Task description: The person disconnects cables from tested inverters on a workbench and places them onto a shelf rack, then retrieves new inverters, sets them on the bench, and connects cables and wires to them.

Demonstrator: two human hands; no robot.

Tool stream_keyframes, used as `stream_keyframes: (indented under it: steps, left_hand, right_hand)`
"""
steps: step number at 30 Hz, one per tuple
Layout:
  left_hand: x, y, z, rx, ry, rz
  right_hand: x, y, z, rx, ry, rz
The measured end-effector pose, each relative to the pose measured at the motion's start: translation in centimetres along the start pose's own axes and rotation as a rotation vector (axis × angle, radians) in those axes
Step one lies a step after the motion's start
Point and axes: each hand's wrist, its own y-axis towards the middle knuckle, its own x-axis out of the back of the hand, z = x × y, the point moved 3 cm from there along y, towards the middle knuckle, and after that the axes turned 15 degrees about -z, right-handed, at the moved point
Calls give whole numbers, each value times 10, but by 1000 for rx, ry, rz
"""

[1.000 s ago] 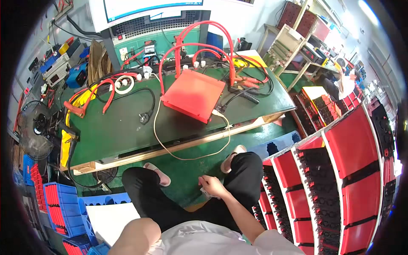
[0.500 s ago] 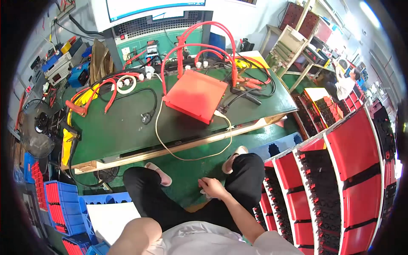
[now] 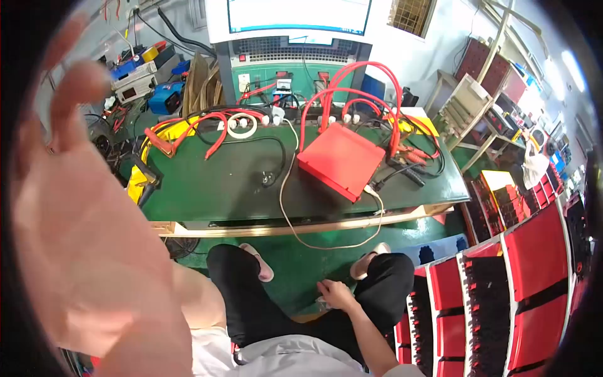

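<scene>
My left hand (image 3: 81, 232) is raised very close to the camera on the left, blurred, its fingers apart and nothing in it. Low between my knees is my right hand (image 3: 336, 294), its fingers curled; a small pale thing beside them is too small to name. A red box-shaped unit (image 3: 341, 161) lies on the green bench (image 3: 220, 195), beyond both hands. Thick red cables (image 3: 375, 70) arch behind it, and a pale cord (image 3: 286, 210) runs from its right side and hangs over the bench's front edge. A black plug (image 3: 269, 178) lies left of the unit.
A monitor (image 3: 298, 16) stands behind the bench. Red bins (image 3: 537, 251) on white-edged racks fill the right side. Another person (image 3: 535, 168) is at the far right. A yellow-and-black cable (image 3: 139, 179) hangs at the bench's left end. Blue equipment (image 3: 168, 98) stands at the back left.
My left hand has come up into view on the left, close to the camera. The view has turned left, so the bench appears further right and lower. My right hand stays between my knees.
</scene>
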Motion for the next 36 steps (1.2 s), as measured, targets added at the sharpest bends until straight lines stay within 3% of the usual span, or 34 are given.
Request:
stream_keyframes:
  steps: [9, 13, 15, 20, 23, 24, 25, 30, 33, 36]
  left_hand:
    - [-6, -23, -3, 59, 49, 70]
    - [2, -34, 9, 140, 128, 103]
    - [5, -41, 13, 188, 168, 122]
    - [7, -47, 23, 258, 243, 147]
    - [9, -47, 27, 282, 284, 152]
    - [9, -48, 29, 289, 293, 156]
    - [10, -49, 30, 291, 300, 161]
    - [11, -51, 27, 302, 330, 194]
    - [11, -46, 23, 302, 356, 214]
    - [11, -50, 19, 300, 384, 205]
  right_hand:
    - [-2, -8, -5, 57, -40, 49]
    - [5, -12, 6, 41, -4, -46]
    - [0, -6, -2, -19, -64, 124]
    - [-3, -3, -1, -37, -170, 284]
    - [-9, -4, -11, -29, -75, 222]
    - [-3, -5, -4, 64, -143, 219]
    - [-6, -4, -14, -30, 19, 220]
    - [-6, -9, -12, 68, -86, 129]
    - [-1, -9, 2, 3, -90, 151]
    - [-14, -12, -28, 29, -123, 95]
